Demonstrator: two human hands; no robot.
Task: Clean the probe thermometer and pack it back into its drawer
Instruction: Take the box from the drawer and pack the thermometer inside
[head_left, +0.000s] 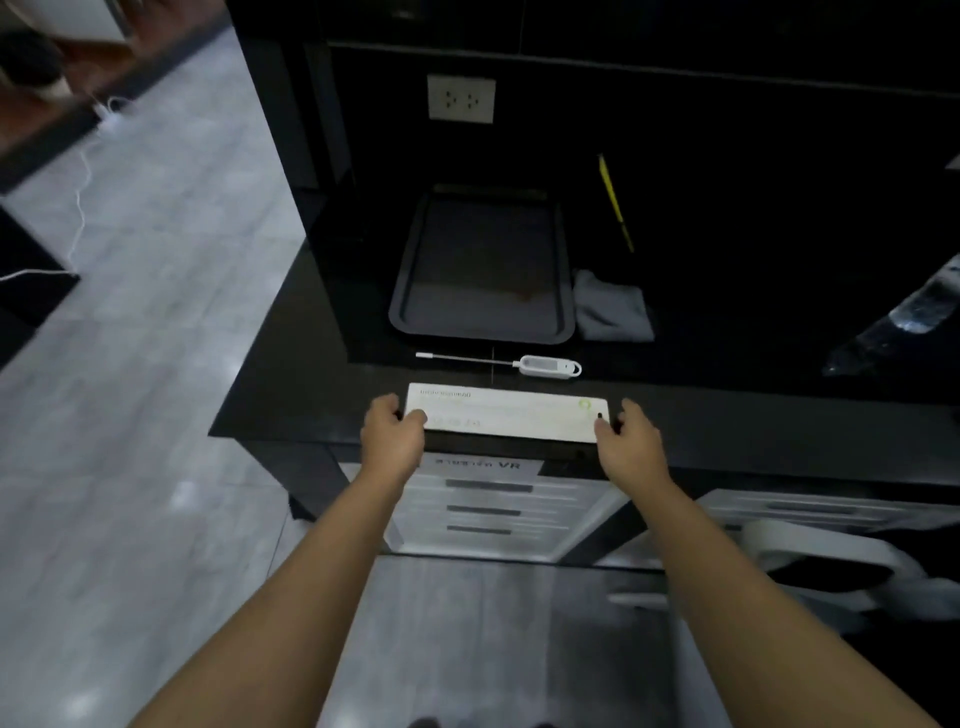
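1. White, flat, long cardboard box (506, 413) sits at the dark counter's (291, 395) front edge; my left hand (392, 434) and right hand (626, 439) clamp its two ends.
2. Just behind the box lies the white probe thermometer with its thin steel stem (501, 364), untouched.
3. I judge it light, its stem stiff and slippery; better gripped at the plastic head.
4. Beyond it: a black tray (483, 327), a grey cloth (610, 309).
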